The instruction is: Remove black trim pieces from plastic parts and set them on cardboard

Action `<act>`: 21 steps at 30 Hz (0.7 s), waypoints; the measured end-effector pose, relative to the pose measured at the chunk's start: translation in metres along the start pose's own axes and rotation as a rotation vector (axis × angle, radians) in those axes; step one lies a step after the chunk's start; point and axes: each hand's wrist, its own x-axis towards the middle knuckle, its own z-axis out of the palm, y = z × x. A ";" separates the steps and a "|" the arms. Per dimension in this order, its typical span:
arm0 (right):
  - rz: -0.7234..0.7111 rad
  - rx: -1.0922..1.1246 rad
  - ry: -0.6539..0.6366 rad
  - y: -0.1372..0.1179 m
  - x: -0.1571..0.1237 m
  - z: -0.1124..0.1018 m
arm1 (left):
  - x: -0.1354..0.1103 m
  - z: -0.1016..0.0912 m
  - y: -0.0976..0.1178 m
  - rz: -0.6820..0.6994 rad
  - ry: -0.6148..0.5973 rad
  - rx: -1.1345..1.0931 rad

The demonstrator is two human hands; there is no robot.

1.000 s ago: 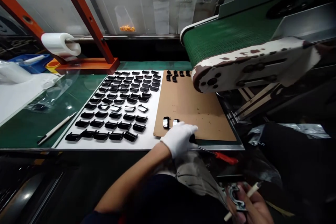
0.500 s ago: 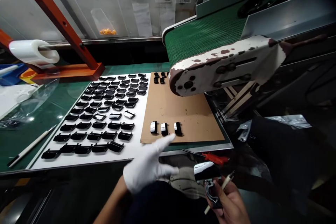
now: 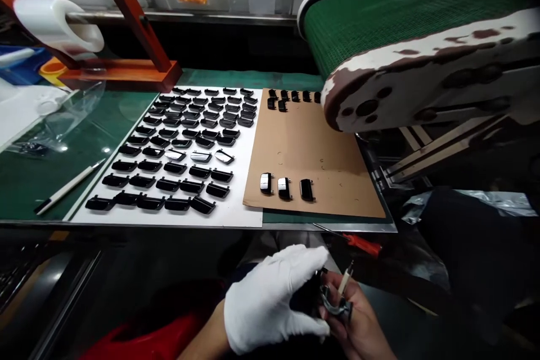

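Head view, hands: the gloved left hand (image 3: pixel 270 304) is clasping a glossy black part (image 3: pixel 307 295) against a metal bracket (image 3: pixel 335 305), which the bare right hand (image 3: pixel 358 320) is gripping along with a pale pick (image 3: pixel 346 279).
Worktop: a red-handled screwdriver (image 3: pixel 363 245) is lying just beyond the hands.
Cardboard sheet (image 3: pixel 307 152): three chrome-faced parts (image 3: pixel 284 188) are sitting near its front edge.
White board (image 3: pixel 236 214): rows of black parts (image 3: pixel 189 152) are filling it.
Beyond: a green conveyor belt (image 3: pixel 400 17) is overhanging the cardboard sheet.

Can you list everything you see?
Glossy black parts: dozens, black, in rows on a white board.
Shiny parts: three, silver and black, on a brown cardboard sheet.
Small parts: several, black, at the cardboard's far edge.
Conveyor belt: one, green, upper right.
Screwdriver: one, red handle, below the cardboard.
Film roll: one, white, on a bar, upper left.
Left hand: one, white glove, lower middle.
Right hand: one, bare, lower right, holding a metal clip.
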 end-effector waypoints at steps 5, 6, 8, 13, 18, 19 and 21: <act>0.054 -0.060 -0.053 0.007 0.002 0.006 | -0.014 -0.008 -0.004 0.008 -0.037 0.000; 0.056 -0.077 -0.062 0.007 0.002 0.007 | -0.016 -0.010 -0.004 0.014 -0.037 -0.001; 0.060 -0.110 -0.086 0.008 0.002 0.010 | -0.021 -0.012 -0.004 0.014 -0.023 0.000; 0.052 -0.143 -0.047 0.007 0.005 0.014 | -0.034 -0.005 -0.011 -0.057 0.010 0.049; -0.102 -0.271 0.106 0.002 0.004 0.013 | -0.045 0.002 -0.017 -0.192 0.033 0.219; -0.108 -0.326 0.098 0.001 0.003 0.013 | -0.047 0.003 -0.018 -0.201 0.040 0.239; -0.086 -0.411 0.079 -0.001 0.000 0.015 | -0.049 0.006 -0.017 -0.192 0.064 0.259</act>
